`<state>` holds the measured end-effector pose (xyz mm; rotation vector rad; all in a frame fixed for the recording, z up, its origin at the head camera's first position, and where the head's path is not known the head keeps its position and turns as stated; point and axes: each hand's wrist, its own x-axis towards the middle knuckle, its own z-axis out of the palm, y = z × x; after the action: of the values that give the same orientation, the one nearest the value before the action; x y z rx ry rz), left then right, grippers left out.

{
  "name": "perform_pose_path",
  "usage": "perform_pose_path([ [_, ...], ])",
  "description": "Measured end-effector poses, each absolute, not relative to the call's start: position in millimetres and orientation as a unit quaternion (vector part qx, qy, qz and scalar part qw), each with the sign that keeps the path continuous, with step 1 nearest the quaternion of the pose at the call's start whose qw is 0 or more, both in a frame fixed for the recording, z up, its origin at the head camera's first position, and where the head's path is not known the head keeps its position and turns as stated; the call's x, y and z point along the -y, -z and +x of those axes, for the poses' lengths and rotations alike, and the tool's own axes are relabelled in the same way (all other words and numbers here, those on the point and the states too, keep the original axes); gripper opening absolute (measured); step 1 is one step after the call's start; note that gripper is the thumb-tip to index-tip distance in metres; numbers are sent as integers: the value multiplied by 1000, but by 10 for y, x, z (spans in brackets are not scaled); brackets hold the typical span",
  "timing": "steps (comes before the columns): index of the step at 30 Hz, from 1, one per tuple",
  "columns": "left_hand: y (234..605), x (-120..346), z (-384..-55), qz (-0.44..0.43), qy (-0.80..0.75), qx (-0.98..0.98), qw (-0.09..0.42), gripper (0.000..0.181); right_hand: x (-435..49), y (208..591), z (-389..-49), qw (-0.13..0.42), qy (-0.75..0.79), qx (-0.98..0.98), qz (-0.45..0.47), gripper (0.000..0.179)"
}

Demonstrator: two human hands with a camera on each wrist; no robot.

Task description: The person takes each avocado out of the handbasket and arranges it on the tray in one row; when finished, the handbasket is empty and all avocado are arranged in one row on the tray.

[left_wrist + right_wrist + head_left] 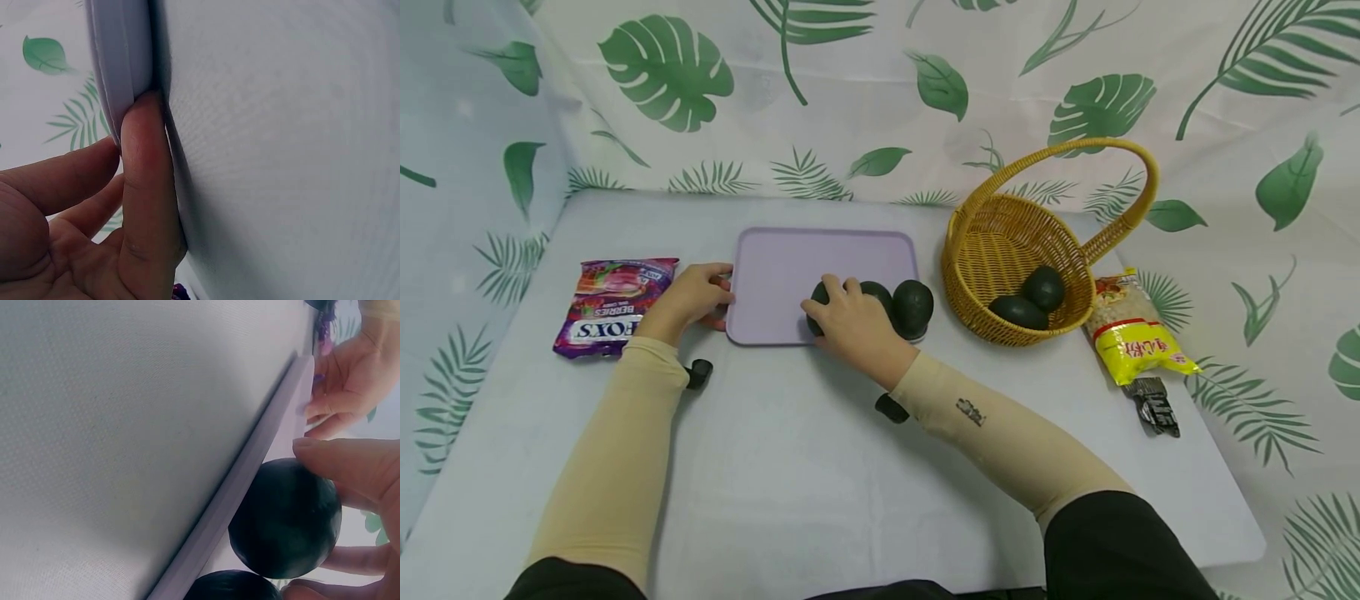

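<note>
A: Right hand is over an avocado on the tray, fingers curled round it. That's at the tray's near edge, with two more avocados just to its right on the same edge.

B: The wrist view backs that up: thumb and fingers wrap the dark fruit just inside the tray's rim. And the left hand?

A: On the tray's left edge. Its thumb presses against the rim, the other fingers loosely bent on the far side. It looks like a pinch on the rim, bracing the tray.

B: To my mind that's the right way: keep the tray pinned so it can't skid on the cloth, and set the fruit down flat so it won't roll against its neighbours.

A: Count?

B: Three avocados on the tray, two more in the basket right of the tray. Five in all. One basket, one tray.

A: Left of the tray, one purple candy bag. Right of the basket, one yellow packet, with one dark clip in front of it.
</note>
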<state>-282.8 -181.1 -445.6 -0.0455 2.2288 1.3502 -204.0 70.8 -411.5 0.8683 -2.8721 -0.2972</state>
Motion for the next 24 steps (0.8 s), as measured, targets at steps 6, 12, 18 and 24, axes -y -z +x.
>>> perform_pose_path([
  [6,4452,1811,-2823,-17,-498,-826,264,64,-746,4084,-2046,72,70,950,295,53],
  [12,4453,1819,-2820,-14,-499,-826,261,64,-841,3992,-2057,62,0,958,280,49],
  [18,4443,1819,-2814,-11,-500,-826,260,64,-1009,3886,-2066,22,-75,965,249,48],
  [24,4436,1812,-2807,-12,-500,-826,261,64,-1262,3796,-2076,39,-162,951,261,45],
])
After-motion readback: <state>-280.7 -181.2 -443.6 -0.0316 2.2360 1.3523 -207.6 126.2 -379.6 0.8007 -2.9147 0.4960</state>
